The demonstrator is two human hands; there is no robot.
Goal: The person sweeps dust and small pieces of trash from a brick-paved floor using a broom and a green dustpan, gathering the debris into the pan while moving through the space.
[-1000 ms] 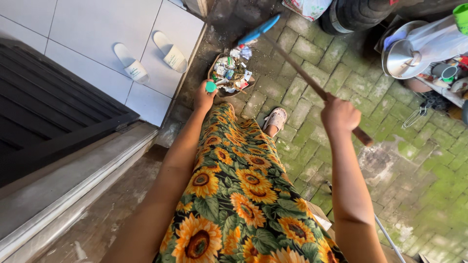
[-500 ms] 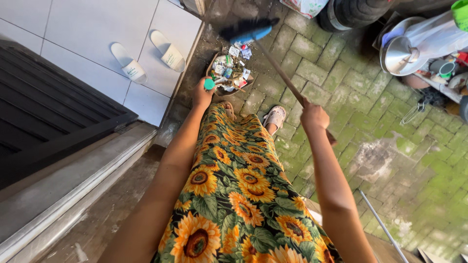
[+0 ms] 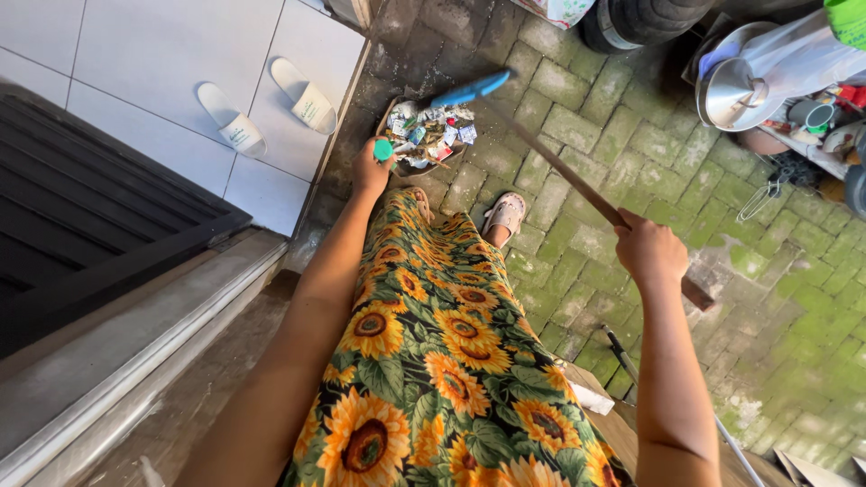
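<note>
Head view, both hands clamped, right hand [image 3: 651,251] on broom handle [image 3: 577,183] (bristles blurred), left hand [image 3: 370,169] on dustpan grip [image 3: 385,151]

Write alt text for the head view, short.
Seen from above, a person's right hand grips a wooden-handled broom with a blue head beside a litter-filled dustpan, whose green-capped handle the left hand holds, on mossy brick paving.

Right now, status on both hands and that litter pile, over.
Left hand grips the green-capped dustpan handle. Right hand grips the broom stick, blue head at the dustpan's far edge. Litter heaped in the pan. White slippers off to the side, not in the way.
</note>
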